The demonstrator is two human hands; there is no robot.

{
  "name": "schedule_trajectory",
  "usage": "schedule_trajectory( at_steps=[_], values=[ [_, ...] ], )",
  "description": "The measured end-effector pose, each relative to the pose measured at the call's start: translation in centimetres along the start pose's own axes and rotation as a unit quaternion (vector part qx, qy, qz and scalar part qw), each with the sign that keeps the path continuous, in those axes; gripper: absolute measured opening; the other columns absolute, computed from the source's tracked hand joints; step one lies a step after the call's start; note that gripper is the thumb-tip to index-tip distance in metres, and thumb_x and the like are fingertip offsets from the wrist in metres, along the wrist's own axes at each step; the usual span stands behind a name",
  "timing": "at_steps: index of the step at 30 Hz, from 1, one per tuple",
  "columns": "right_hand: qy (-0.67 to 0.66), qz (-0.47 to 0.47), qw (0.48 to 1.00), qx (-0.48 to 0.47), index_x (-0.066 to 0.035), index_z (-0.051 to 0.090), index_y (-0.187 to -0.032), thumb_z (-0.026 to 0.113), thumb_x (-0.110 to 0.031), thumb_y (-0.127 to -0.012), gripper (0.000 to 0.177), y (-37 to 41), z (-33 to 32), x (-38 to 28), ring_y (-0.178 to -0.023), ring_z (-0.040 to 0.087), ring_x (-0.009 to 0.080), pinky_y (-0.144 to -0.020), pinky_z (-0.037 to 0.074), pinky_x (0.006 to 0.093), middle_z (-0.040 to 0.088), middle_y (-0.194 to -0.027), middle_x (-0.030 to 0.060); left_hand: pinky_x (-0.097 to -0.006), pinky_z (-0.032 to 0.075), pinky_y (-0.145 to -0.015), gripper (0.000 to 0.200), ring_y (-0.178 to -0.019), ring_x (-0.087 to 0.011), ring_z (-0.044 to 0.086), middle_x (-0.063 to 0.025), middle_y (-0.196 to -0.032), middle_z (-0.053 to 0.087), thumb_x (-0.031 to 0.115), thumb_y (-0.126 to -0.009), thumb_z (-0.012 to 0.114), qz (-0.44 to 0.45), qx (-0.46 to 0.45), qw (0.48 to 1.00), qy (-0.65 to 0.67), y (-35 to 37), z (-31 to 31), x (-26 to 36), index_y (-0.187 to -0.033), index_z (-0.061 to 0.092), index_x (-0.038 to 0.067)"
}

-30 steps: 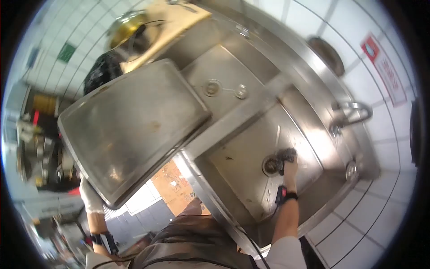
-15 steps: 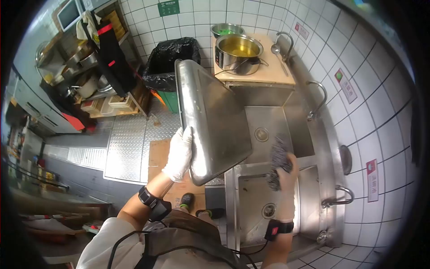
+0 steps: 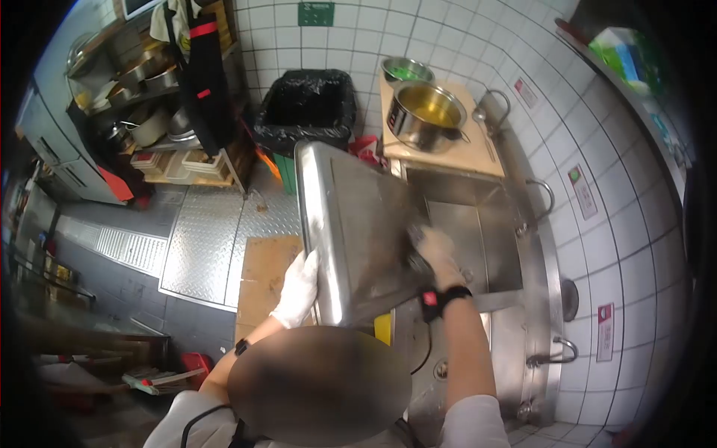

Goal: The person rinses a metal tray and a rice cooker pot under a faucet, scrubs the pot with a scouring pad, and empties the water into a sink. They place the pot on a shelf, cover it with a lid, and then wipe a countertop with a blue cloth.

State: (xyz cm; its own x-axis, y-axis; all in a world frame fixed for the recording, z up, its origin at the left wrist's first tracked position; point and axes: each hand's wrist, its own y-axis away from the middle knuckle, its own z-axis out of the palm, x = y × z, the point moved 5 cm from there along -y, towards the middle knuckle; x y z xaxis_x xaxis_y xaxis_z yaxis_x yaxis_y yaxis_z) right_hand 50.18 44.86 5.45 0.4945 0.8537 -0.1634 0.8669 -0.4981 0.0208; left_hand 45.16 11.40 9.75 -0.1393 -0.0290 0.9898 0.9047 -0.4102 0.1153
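Note:
A large metal tray (image 3: 358, 231) is tilted on its edge in front of me, beside the sinks. My left hand (image 3: 297, 287), in a white glove, is closed on the tray's left rim. My gloved right hand (image 3: 439, 254) is at the tray's right side, fingers curled round a dark grey steel wool scourer (image 3: 415, 237) that appears pressed to the tray's surface. Motion smears the scourer, and the hand partly hides it.
Two steel sink basins (image 3: 489, 254) with taps line the tiled wall. Beyond them, a board (image 3: 478, 153) carries a pot of yellow liquid (image 3: 426, 112), a bowl (image 3: 407, 71) and a ladle (image 3: 482, 118). A black-lined bin (image 3: 306, 108) stands behind the tray; shelves (image 3: 172, 149) are at left.
My right hand has brought the scourer from above the sinks up and left to the tray. The left hand keeps its hold on the rim. The camera view has shifted.

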Motion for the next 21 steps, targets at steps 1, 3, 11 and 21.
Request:
schedule_trajectory(
  at_steps=[1, 3, 11, 21],
  values=[
    [0.007, 0.093, 0.994, -0.05, -0.013, 0.067, -0.101, 0.056, -0.03, -0.084, 0.026, 1.3, -0.1, 2.8, -0.094, 0.063, 0.0356, -0.081, 0.05, 0.046, 0.066, -0.099, 0.0177, -0.0297, 0.041, -0.092, 0.049, -0.103, -0.0158, 0.052, -0.0116, -0.116, 0.058, 0.035, -0.097, 0.051, -0.008, 0.018, 0.999, 0.027, -0.7, -1.8, -1.2, -0.125, 0.049, -0.006],
    [-0.028, 0.179, 0.983, -0.036, -0.014, 0.065, -0.111, 0.058, -0.032, -0.084, 0.034, 3.0, 3.6, 8.4, -0.101, 0.06, 0.036, -0.09, 0.046, 0.0425, 0.065, -0.105, 0.0177, -0.0286, 0.04, -0.095, 0.052, -0.107, -0.0155, 0.051, -0.0116, -0.121, 0.056, 0.033, -0.096, 0.053, -0.101, 0.057, 0.991, 0.063, -2.4, -6.2, -6.0, -0.129, 0.045, -0.007],
    [-0.199, -0.242, 0.942, 0.123, -0.019, 0.063, -0.108, 0.065, -0.003, -0.066, 0.045, 4.6, -3.5, -19.5, -0.091, 0.056, 0.0321, -0.076, 0.049, 0.0439, 0.054, -0.1, 0.0116, -0.0274, 0.045, -0.072, 0.029, -0.076, -0.0113, 0.053, -0.004, -0.087, 0.06, 0.026, -0.099, 0.043, -0.201, 0.171, 0.957, 0.119, -2.4, -10.8, -13.9, -0.102, 0.059, 0.002],
    [-0.129, -0.167, 0.977, 0.003, -0.022, 0.058, -0.119, 0.06, -0.006, -0.073, 0.049, -10.9, 9.2, -23.0, -0.097, 0.058, 0.0349, -0.078, 0.051, 0.0455, 0.057, -0.104, 0.0144, -0.0352, 0.054, -0.072, 0.04, -0.079, -0.0219, 0.062, -0.0092, -0.093, 0.063, 0.04, -0.096, 0.044, -0.291, 0.146, 0.899, 0.294, -1.3, -15.7, -22.5, -0.11, 0.057, 0.005]
  ],
)
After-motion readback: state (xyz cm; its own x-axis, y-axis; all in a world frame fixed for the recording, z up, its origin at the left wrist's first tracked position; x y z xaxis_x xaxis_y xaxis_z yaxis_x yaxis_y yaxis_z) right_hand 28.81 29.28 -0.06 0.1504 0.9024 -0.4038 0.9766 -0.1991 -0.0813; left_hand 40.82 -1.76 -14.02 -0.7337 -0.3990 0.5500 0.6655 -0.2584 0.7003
